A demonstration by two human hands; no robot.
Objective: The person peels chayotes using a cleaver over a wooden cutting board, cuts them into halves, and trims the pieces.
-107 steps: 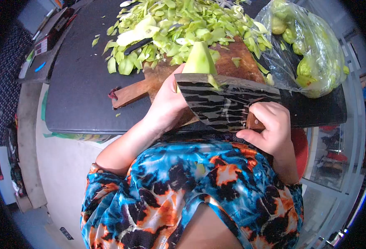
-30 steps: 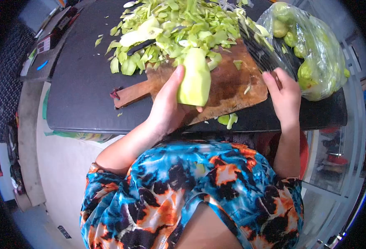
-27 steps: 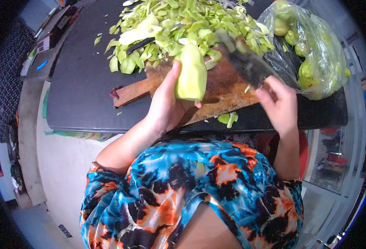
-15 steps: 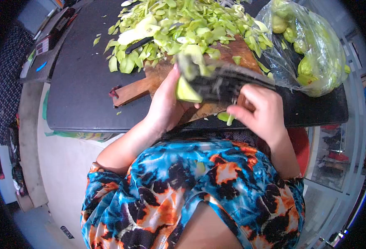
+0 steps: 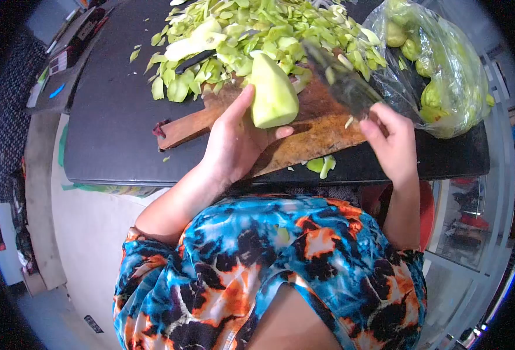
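Peeled chayote (image 5: 273, 96) in left hand (image 5: 237, 137), cleaver (image 5: 344, 84) in right hand (image 5: 393, 143)

We see left fingers cupped around the chayote from below, thumb along its left side, a fingertip showing past its lower right. It tilts, narrow end pointing away from the fingers. Right fingers are curled tight on the cleaver; blade runs up and left from them, apart from the chayote. Blade is blurred, so we can't really make out its edge. Wooden cutting board (image 5: 330, 119) lies below, its handle running out left of the left fingers. Beyond those fingers we have a heap of green peelings (image 5: 269, 32) with a dark handle (image 5: 195, 61) among them. Clear plastic bag (image 5: 464, 64) of green chayotes (image 5: 432, 96): right of the right fingers. Scraps of peel (image 5: 326, 167) on the black table (image 5: 117, 116), between the hands.
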